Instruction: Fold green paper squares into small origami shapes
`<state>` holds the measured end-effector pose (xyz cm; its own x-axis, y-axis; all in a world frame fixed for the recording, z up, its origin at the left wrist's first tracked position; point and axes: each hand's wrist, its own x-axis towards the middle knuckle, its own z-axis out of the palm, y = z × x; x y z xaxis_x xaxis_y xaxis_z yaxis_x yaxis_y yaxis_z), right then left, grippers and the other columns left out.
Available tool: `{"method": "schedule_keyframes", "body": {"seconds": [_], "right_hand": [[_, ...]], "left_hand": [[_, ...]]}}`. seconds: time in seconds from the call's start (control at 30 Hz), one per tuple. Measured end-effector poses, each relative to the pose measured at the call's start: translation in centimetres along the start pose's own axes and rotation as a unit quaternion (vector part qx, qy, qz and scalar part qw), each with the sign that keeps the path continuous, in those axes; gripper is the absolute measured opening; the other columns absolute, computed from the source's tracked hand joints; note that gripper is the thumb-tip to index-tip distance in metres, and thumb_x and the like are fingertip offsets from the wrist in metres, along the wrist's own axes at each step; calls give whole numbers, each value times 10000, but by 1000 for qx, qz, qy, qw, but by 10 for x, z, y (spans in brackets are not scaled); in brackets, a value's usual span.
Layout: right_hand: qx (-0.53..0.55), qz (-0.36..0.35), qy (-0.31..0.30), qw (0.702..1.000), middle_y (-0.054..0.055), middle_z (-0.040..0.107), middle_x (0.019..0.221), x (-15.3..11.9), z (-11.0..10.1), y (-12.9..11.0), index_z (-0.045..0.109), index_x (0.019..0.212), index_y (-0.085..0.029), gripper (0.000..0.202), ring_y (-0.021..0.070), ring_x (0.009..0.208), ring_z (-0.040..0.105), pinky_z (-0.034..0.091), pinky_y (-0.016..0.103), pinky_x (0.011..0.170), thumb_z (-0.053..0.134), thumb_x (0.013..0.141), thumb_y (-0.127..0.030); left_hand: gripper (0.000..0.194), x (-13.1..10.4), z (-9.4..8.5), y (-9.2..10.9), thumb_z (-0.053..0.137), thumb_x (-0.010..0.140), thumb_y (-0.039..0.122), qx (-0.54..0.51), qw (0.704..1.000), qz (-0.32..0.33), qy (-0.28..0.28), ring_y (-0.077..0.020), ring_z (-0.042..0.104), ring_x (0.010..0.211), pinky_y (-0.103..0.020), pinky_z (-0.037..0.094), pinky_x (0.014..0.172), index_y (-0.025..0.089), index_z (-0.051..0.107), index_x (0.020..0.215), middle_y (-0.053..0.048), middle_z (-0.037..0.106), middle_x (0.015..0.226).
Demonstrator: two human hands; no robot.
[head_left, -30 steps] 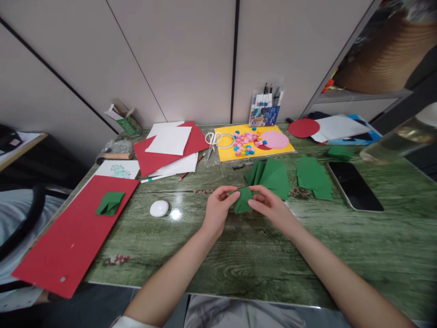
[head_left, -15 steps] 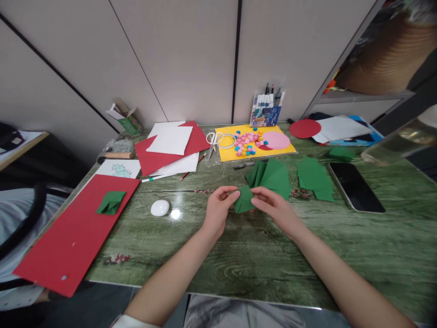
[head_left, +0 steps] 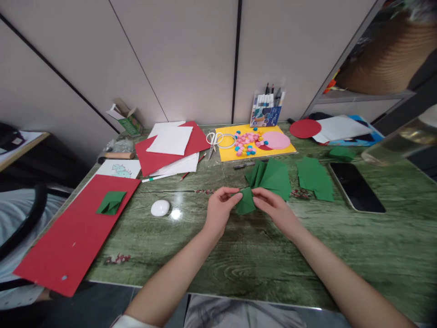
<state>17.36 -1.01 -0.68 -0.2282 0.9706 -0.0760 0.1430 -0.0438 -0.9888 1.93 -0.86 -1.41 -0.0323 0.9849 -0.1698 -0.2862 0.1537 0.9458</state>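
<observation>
Left hand [head_left: 219, 208] and right hand [head_left: 277, 208] pinching green paper [head_left: 246, 203] between them, paper slightly farther right than before

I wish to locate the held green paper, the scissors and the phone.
Held green paper [head_left: 246, 202]: head view, middle of visible face.
Scissors [head_left: 212, 148]: head view, blades near pivot.
Phone [head_left: 357, 187]: head view, centre of screen.

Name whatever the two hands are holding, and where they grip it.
A small green paper: the left hand pinches its upper left side, the right hand its upper right side.
</observation>
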Motion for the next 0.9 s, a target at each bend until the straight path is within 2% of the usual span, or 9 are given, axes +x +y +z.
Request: {"method": "schedule_keyframes", "body": {"seconds": [0.23, 0.3, 0.4, 0.53, 0.63, 0.73, 0.9], "right_hand": [[-53, -28, -15, 998, 7, 560, 754, 0, 2, -2, 585, 895, -203, 205, 164, 704, 512, 422, 269, 639, 522, 789, -366], [-59, -31, -14, 998, -1, 544, 732, 0, 2, -4, 581, 878, -201, 193, 157, 682, 498, 406, 259, 617, 516, 792, -361], [-74, -35, -3, 997, -21, 479, 656, 0, 2, -3, 539, 753, -197, 171, 141, 621, 454, 370, 244, 568, 508, 798, -359], [-127, -47, 20, 991, -34, 391, 589, 0, 0, 0, 473, 650, -197, 226, 128, 565, 383, 316, 238, 512, 514, 797, -364], [-151, -50, 26, 987, -31, 386, 581, 1, -2, 2, 474, 644, -194, 238, 129, 566, 373, 310, 243, 509, 521, 789, -378], [-137, -47, 37, 989, -19, 427, 612, 2, -4, 2, 500, 667, -192, 233, 139, 596, 403, 336, 251, 535, 532, 777, -394], [-81, -33, 51, 995, -23, 445, 606, 2, -7, 2, 514, 636, -192, 241, 134, 581, 416, 326, 245, 532, 555, 766, -392]], "left_hand": [[157, -2, 2, -2, 705, 612, 247, 74, 997, 32, -18, -131, 571, 662, -237, 433, 623, 165, 642, 730, -16, 645, 714], [152, -2, 2, -3, 700, 616, 241, 75, 996, 33, -30, -134, 575, 669, -242, 435, 632, 166, 642, 735, -20, 650, 728], [142, -3, 1, -1, 693, 627, 234, 67, 996, 30, -41, -139, 584, 698, -248, 440, 666, 172, 650, 746, -20, 657, 746], [168, -5, 2, 5, 621, 712, 311, 46, 997, 20, -52, -153, 585, 766, -250, 438, 694, 167, 664, 786, -41, 658, 819], [208, -5, 2, 5, 692, 640, 280, 52, 996, 16, -65, -151, 581, 749, -245, 445, 672, 169, 652, 812, -40, 651, 808], [252, -3, 2, 1, 731, 579, 205, 69, 995, 21, -69, -139, 578, 710, -247, 451, 663, 173, 641, 813, -25, 640, 759], [226, -2, 0, -1, 715, 600, 208, 71, 995, 8, -73, -127, 569, 678, -244, 448, 647, 171, 639, 810, -20, 627, 745]]}}
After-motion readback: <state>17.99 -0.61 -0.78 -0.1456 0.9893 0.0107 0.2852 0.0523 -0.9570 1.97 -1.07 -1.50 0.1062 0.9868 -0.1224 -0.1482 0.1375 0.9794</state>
